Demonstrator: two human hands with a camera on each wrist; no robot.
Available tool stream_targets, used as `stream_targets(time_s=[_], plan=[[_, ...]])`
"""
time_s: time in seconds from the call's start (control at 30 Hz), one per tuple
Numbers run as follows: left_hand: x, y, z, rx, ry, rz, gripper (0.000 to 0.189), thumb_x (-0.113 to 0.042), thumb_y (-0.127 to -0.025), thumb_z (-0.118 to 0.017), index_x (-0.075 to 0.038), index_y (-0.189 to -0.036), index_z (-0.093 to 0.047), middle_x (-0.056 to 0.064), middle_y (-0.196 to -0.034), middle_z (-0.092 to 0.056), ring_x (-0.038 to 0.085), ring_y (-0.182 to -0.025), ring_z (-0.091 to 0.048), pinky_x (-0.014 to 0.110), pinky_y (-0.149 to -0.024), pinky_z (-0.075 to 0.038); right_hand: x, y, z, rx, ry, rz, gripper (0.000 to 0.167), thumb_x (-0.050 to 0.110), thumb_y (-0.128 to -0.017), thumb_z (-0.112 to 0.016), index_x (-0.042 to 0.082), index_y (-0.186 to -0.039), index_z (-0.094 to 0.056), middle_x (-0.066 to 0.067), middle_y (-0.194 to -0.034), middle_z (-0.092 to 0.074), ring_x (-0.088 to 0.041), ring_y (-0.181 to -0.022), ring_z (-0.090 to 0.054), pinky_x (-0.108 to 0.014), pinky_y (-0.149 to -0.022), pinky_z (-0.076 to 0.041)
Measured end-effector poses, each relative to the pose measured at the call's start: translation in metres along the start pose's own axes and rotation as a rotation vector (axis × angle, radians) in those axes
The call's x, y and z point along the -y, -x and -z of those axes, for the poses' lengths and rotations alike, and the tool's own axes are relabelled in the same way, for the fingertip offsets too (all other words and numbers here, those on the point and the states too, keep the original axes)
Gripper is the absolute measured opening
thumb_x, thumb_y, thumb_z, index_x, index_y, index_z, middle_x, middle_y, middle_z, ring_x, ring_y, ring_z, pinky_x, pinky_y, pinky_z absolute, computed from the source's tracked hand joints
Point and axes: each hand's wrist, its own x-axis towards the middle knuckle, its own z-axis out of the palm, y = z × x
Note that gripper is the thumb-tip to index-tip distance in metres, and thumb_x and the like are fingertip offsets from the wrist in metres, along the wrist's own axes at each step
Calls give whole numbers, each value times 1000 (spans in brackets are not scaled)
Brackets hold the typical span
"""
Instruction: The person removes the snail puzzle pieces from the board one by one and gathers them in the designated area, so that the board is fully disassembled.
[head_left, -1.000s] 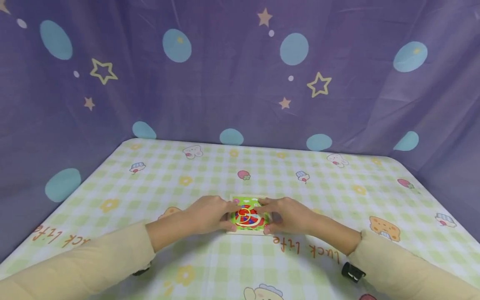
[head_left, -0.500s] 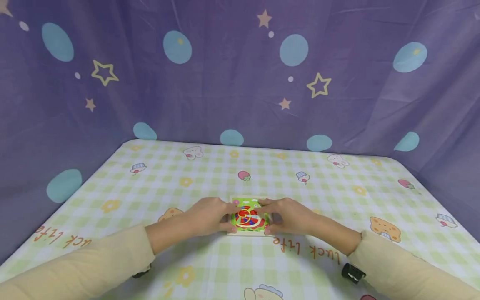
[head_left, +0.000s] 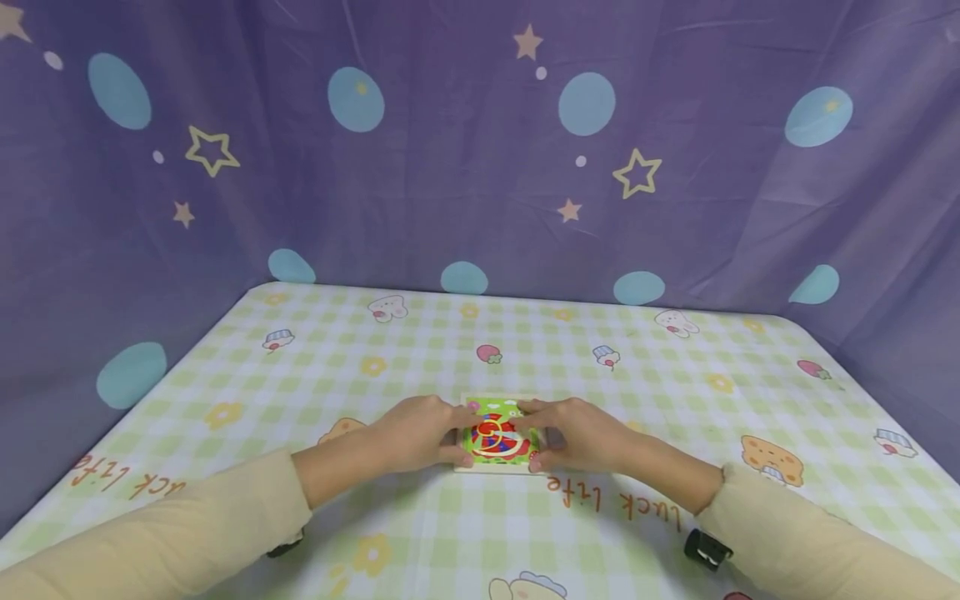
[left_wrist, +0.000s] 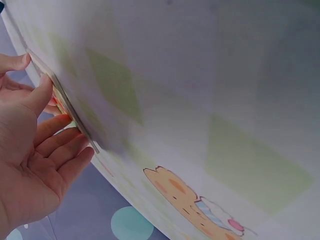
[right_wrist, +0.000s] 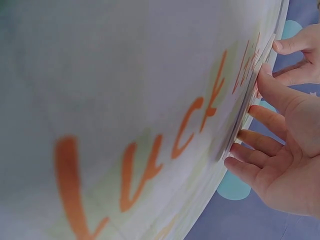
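Observation:
A small flat picture board (head_left: 498, 437), which looks like a wooden jigsaw puzzle, lies on the checked cloth in front of the person. Its pale border frames a bright green picture with red, blue and a yellow spiral. From the left, the left hand (head_left: 416, 433) touches it with thumb and fingertips spread over its side. The right hand (head_left: 581, 433) does likewise from the right, its fingers reaching onto the picture. In the left wrist view, the board's thin edge (left_wrist: 75, 112) shows beside loosely bent fingers. The right wrist view shows fingertips along the board's edge (right_wrist: 234, 131).
A green-and-white checked tablecloth (head_left: 480, 533) with printed flowers, cakes and lettering covers the table. Behind and at the sides hangs a purple curtain (head_left: 472, 192) with stars and blue dots. Black wrist straps (head_left: 707, 548) show below the pale sleeves (head_left: 817, 533).
The whole scene sits slightly lower in the head view, which has tilted up a little. Both hands keep their places on the picture board, which has not visibly moved on the cloth.

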Motion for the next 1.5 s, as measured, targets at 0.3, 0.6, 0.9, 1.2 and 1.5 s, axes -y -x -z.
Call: stream_targets(time_s=[0.3, 0.6, 0.9, 1.2, 1.5], plan=[[-1, -1, 4, 22, 20, 13, 48, -40, -82, -74, -13, -121, -67, 6, -126, -67, 22, -112, -66, 38, -92, -54, 0, 0, 3, 14, -11, 3, 54, 28, -78, -78, 8, -127, -62, -18, -139, -54, -35, -132, -49, -46, -104, -46], [6, -10, 10, 10, 115, 42, 44, -30, -81, -76, -8, -119, -68, 5, -119, -70, 21, -112, -66, 37, -95, -53, 6, -5, 8, 102, 5, -2, 63, 35, -85, -72, 9, -138, -51, -16, -144, -50, -32, -136, -45, -47, -109, -42], [15, -27, 13, 27, 270, 86, 36, -17, -79, -78, -4, -112, -69, 7, -110, -71, 21, -103, -64, 38, -95, -52, 7, -11, 2, 88, 62, 75, 57, 34, -91, -64, 11, -141, -49, -10, -145, -50, -26, -134, -49, -39, -98, -50], [23, -35, 17, 45, 291, 81, 28, -16, -81, -76, -4, -106, -71, 6, -102, -71, 17, -95, -63, 30, -86, -52, 8, -9, -1, 108, 115, 82, 59, 37, -92, -62, 14, -144, -45, -5, -151, -44, -22, -137, -46, -40, -100, -50], [24, -43, 16, 32, 325, 102, 7, -11, -83, -73, -7, -88, -73, 2, -84, -72, 6, -74, -59, 19, -71, -49, 6, -6, -7, 69, 102, 133, 53, 29, -95, -60, 11, -143, -46, -9, -151, -42, -26, -137, -45, -40, -100, -50]])
